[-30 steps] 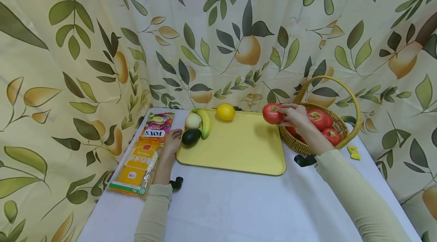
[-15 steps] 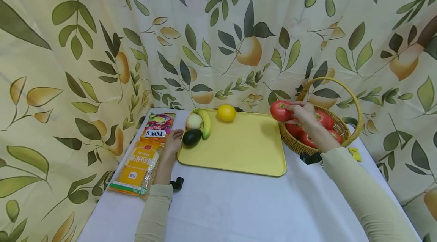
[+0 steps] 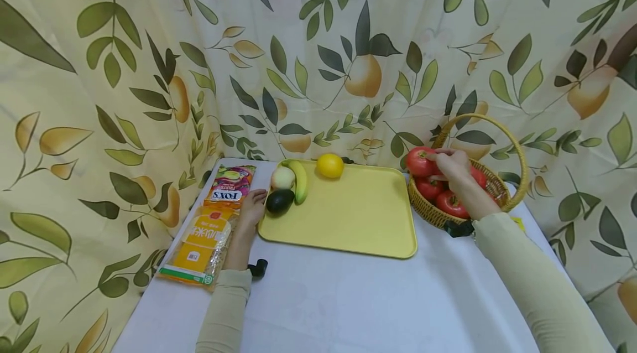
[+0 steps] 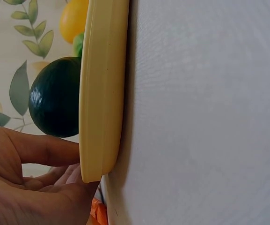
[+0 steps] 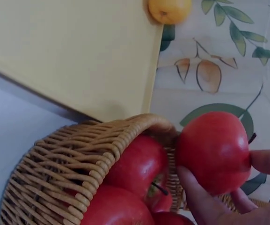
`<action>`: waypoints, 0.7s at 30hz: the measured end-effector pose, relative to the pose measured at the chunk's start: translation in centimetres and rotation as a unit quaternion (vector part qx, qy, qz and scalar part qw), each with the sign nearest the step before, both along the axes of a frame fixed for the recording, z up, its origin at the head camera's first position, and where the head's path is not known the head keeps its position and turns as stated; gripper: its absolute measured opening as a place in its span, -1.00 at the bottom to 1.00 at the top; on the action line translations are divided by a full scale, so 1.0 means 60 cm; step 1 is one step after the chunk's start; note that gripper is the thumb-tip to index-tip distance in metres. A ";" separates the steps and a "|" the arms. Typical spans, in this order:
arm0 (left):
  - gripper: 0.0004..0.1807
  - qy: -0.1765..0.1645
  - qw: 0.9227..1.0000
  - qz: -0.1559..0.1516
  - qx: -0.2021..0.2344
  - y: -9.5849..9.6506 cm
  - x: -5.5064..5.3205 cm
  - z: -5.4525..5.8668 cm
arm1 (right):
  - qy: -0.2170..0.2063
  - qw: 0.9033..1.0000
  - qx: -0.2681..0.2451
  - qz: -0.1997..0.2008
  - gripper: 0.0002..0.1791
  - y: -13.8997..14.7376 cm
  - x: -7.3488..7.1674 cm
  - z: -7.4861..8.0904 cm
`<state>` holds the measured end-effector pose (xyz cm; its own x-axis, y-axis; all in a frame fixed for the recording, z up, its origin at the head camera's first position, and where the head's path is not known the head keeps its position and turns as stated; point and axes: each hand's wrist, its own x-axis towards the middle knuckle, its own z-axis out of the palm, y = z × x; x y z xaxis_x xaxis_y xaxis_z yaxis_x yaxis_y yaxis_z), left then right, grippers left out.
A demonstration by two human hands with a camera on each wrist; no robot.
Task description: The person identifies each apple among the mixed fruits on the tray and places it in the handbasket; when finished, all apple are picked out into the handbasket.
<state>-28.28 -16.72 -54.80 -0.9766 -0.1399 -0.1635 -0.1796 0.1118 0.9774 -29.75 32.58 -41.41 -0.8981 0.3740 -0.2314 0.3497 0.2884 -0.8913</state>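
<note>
My right hand (image 3: 452, 167) pinches a red apple (image 3: 419, 161) between thumb and fingers. It holds the apple over the left part of the wicker basket's rim (image 5: 125, 140); a dark stem shows in the right wrist view. More red apples (image 5: 137, 166) lie inside the basket, partly hidden by the hand and arm. At the left end of the yellow tray (image 3: 348, 214), my left hand (image 3: 252, 206) grips the edge (image 4: 102, 93), with a finger over the rim. Close to those fingers sits a dark green avocado-shaped fruit (image 4: 55, 98) on the tray.
A banana (image 3: 301, 181), a pale round fruit (image 3: 282, 178) and a yellow lemon-like fruit (image 3: 330, 166) lie on the tray. Left of it are a FOX'S candy bag (image 3: 230, 182) and an orange grain bag (image 3: 199, 245). The basket's tall handle (image 3: 517, 148) arches up, with a patterned curtain (image 3: 318, 65) behind.
My right hand has carried the apple rightward from above the tray's right edge to over the basket. The left hand stays at the tray's edge.
</note>
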 end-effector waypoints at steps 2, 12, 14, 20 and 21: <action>-0.44 -0.001 1.000 0.002 0.002 -0.001 -0.001 -0.001 | 0.002 1.000 0.012 -0.006 -0.36 0.002 -0.003 -0.002; -0.44 -0.002 1.000 0.004 0.004 -0.001 -0.002 -0.004 | 0.040 0.980 0.193 -0.009 -0.39 0.014 -0.008 -0.012; -0.44 -0.003 1.000 0.003 -0.001 -0.001 -0.002 -0.004 | 0.046 0.975 0.218 -0.009 -0.39 0.019 -0.008 -0.013; -0.43 -0.012 1.000 -0.001 -0.011 -0.001 0.000 -0.002 | 0.047 0.977 0.208 -0.006 -0.41 0.031 -0.009 -0.017; -0.43 -0.012 1.000 -0.002 -0.011 -0.001 0.000 -0.001 | 0.044 0.978 0.202 -0.005 -0.41 0.032 -0.009 -0.017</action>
